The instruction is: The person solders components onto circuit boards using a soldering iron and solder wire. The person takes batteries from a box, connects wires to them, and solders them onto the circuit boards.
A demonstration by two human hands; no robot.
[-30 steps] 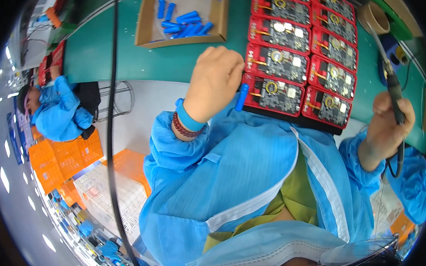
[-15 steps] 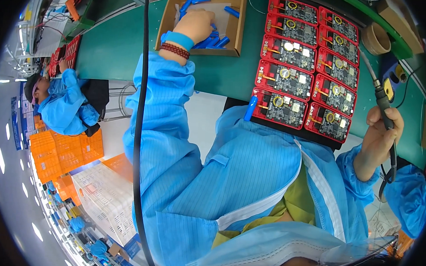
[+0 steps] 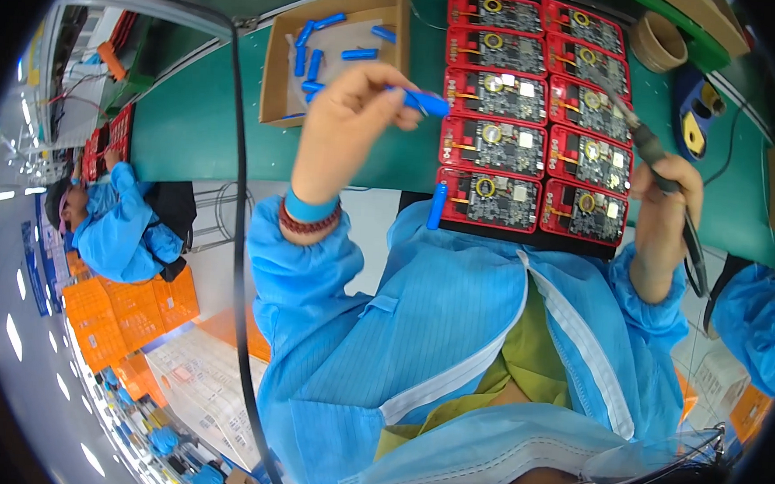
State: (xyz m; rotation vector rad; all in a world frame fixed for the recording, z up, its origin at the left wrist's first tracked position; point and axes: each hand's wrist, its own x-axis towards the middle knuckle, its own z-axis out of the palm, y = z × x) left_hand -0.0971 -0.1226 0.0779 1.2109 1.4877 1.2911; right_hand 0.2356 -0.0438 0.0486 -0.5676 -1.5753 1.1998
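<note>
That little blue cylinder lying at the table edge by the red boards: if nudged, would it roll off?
Probably: the blue cylinder looks round and smooth and lies at the green table edge. It seems stiff and light: the left hand pinches a similar blue cell in its fingertips.

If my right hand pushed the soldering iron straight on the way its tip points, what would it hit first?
Likely the red circuit boards: the right hand aims the soldering iron up-left over them, though its height is unclear.
</note>
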